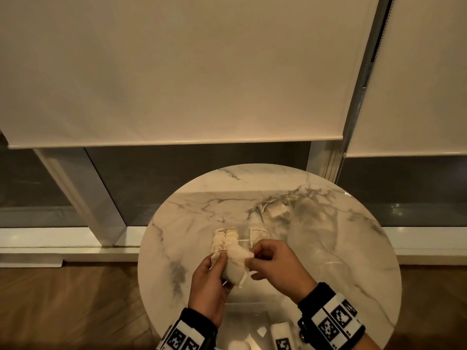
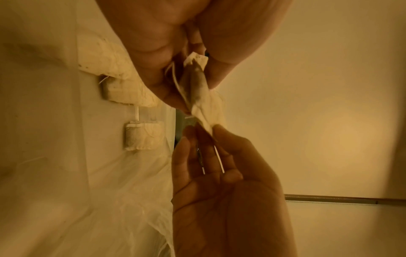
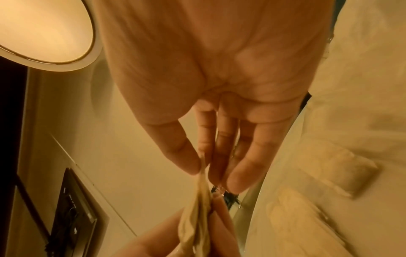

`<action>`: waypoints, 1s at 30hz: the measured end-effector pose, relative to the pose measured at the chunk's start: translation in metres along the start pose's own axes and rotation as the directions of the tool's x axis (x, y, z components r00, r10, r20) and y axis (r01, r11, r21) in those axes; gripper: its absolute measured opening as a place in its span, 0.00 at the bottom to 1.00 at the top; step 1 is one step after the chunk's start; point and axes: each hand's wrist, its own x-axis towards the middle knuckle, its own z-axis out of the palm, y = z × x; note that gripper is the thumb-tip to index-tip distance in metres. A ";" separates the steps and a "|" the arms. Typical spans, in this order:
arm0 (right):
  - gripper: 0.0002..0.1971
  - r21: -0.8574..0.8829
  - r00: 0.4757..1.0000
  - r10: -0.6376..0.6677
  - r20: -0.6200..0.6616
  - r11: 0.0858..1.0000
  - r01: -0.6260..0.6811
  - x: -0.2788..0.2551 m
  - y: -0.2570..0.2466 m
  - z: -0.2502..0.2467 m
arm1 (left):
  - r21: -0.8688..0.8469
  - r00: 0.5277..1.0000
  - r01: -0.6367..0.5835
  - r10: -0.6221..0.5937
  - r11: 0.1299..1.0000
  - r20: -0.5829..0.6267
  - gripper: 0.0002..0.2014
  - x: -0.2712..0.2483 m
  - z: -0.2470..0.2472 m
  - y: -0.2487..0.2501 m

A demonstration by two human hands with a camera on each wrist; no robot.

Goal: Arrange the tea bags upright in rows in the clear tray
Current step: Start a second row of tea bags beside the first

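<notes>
Both hands hold one white tea bag (image 1: 236,265) above the marble table. My left hand (image 1: 220,261) grips its lower body, and in the left wrist view the tea bag (image 2: 198,90) sits between that hand's thumb and fingers. My right hand (image 1: 252,255) pinches the bag's upper corner between thumb and forefinger, and the right wrist view shows the pinched tea bag (image 3: 201,196). Just behind the hands, two tea bags (image 1: 225,239) stand side by side in the clear tray (image 1: 246,240), with a third tea bag (image 1: 259,234) to their right.
A crumpled clear plastic bag (image 1: 310,223) lies on the right half of the round table (image 1: 177,223), with a tea bag (image 1: 278,210) at its mouth. Roller blinds and a window frame stand behind. The table's edge curves close on the left, over a wooden floor.
</notes>
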 end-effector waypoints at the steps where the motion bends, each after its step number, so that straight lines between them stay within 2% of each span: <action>1: 0.05 0.029 1.000 -0.016 -0.004 0.999 0.016 0.001 -0.001 -0.003 | -0.006 1.000 0.006 -0.006 1.000 -0.003 0.10 0.000 0.000 0.000; 4: 0.07 0.113 0.998 -0.049 -0.032 0.992 0.052 0.004 -0.005 -0.013 | -0.032 1.000 0.020 -0.020 0.999 -0.024 0.07 0.000 -0.003 0.002; 6: 0.07 0.111 0.997 -0.064 -0.050 0.991 0.069 0.011 -0.005 -0.021 | -0.046 0.999 0.022 -0.024 0.999 -0.048 0.05 0.002 -0.007 0.004; 11: 0.06 -0.156 0.992 -0.084 -0.099 0.985 0.068 0.040 0.001 -0.038 | -0.053 0.995 0.015 -0.020 0.999 -0.096 0.05 0.007 -0.016 0.009; 15: 0.16 -0.388 1.000 -0.016 0.027 0.921 0.025 0.062 -0.003 -0.041 | -0.054 0.994 0.011 -0.017 0.998 -0.111 0.04 0.007 -0.019 0.012; 19: 0.25 -0.506 0.991 0.078 0.109 0.862 -0.013 0.080 -0.001 -0.038 | -0.063 0.992 0.019 -0.026 0.998 -0.120 0.04 0.006 -0.022 0.016; 23: 0.31 -0.633 0.977 0.132 0.165 0.774 0.003 0.095 0.006 -0.035 | -0.064 0.992 0.010 -0.018 0.998 -0.128 0.04 0.006 -0.024 0.018; 27: 0.25 -0.708 0.980 0.145 0.140 0.706 -0.003 0.102 0.005 -0.030 | -0.093 0.991 0.009 -0.022 0.996 -0.135 0.04 0.007 -0.026 0.019; 30: 0.17 -0.790 0.982 0.147 0.121 0.613 0.006 0.106 0.001 -0.028 | -0.142 0.989 0.029 -0.048 0.989 -0.137 0.05 0.009 -0.028 0.021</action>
